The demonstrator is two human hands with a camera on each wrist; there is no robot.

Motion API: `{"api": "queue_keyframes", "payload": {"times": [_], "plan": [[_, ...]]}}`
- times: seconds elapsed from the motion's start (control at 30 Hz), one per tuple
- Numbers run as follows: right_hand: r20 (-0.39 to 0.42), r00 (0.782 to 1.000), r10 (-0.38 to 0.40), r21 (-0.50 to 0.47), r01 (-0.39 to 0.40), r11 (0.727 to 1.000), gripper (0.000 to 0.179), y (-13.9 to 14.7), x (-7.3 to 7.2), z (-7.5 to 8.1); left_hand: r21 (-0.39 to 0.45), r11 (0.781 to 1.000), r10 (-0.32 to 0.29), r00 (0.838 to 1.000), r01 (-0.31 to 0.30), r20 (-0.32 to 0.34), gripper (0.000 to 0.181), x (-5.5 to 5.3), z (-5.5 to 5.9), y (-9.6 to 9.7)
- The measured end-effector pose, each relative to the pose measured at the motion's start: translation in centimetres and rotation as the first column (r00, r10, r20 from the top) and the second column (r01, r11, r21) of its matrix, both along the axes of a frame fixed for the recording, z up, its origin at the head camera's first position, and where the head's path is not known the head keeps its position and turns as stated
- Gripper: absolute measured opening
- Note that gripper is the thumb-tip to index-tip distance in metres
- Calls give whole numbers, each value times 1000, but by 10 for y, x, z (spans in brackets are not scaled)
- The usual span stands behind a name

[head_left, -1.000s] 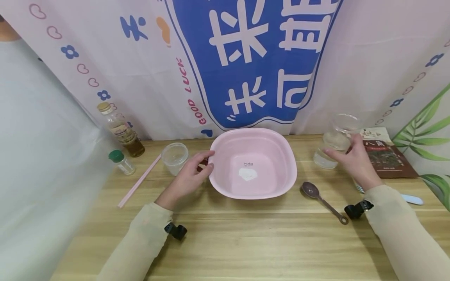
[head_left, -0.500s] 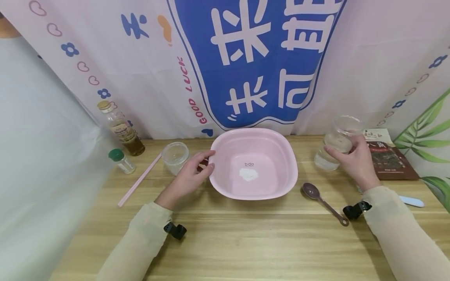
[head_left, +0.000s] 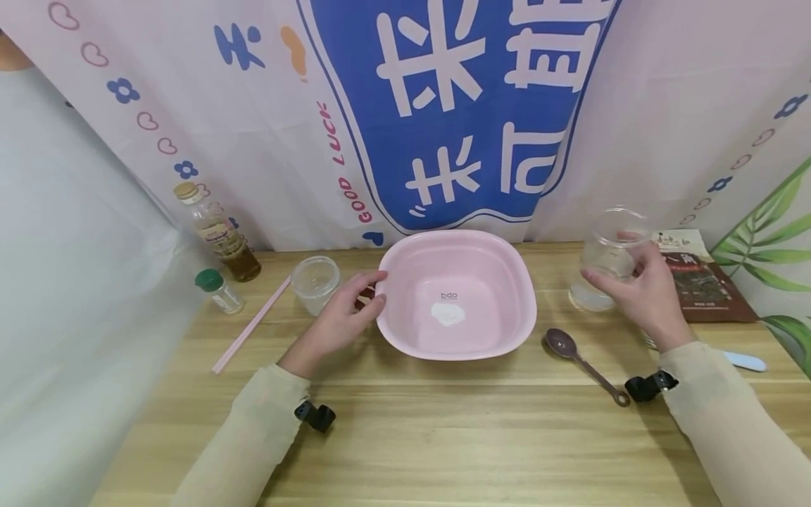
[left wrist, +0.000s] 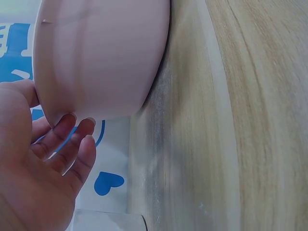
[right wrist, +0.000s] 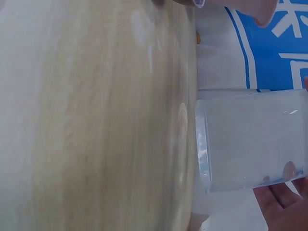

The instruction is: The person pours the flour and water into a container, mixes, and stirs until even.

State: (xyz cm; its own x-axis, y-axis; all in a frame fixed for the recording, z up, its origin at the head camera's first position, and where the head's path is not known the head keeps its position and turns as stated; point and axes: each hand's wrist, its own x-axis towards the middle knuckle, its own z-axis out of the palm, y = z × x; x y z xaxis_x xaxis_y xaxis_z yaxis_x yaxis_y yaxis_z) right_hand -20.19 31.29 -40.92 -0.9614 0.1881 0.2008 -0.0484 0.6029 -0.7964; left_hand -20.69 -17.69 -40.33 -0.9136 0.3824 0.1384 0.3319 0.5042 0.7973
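Shifted cup, "bdo"-marked basin.

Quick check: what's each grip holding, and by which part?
Left grip: the pink basin, by the left side of its rim. Right grip: the clear cup, around its side wall.

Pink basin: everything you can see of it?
The pink, rounded-square, plastic-looking basin has a smooth rim and small dark "bdo" lettering inside, above an irregular white patch of unclear nature. It stands upright on the light wood-grain table, near the white-and-blue printed fabric backdrop. The person's left hand holds the rim's left side.
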Motion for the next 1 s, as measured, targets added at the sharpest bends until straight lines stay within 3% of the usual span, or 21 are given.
{"api": "queue_keyframes", "payload": {"times": [0.23, 0.5, 0.67, 1.0], "plan": [[13, 1000, 26, 71, -27, 997, 106, -6, 8, 4, -5, 1000, 0, 1000, 0, -4, 49, 1, 0, 0], [-70, 994, 86, 116, -77, 990, 102, -13, 14, 8, -16, 1000, 2, 1000, -2, 2, 50, 2, 2, 0], [-143, 983, 116, 215, -84, 973, 103, -19, 14, 11, -18, 1000, 3, 1000, -3, 4, 50, 2, 2, 0], [-314, 927, 207, 381, -77, 922, 99, -31, 18, 13, -15, 1000, 3, 1000, -3, 14, 50, 2, 3, 0]]}}
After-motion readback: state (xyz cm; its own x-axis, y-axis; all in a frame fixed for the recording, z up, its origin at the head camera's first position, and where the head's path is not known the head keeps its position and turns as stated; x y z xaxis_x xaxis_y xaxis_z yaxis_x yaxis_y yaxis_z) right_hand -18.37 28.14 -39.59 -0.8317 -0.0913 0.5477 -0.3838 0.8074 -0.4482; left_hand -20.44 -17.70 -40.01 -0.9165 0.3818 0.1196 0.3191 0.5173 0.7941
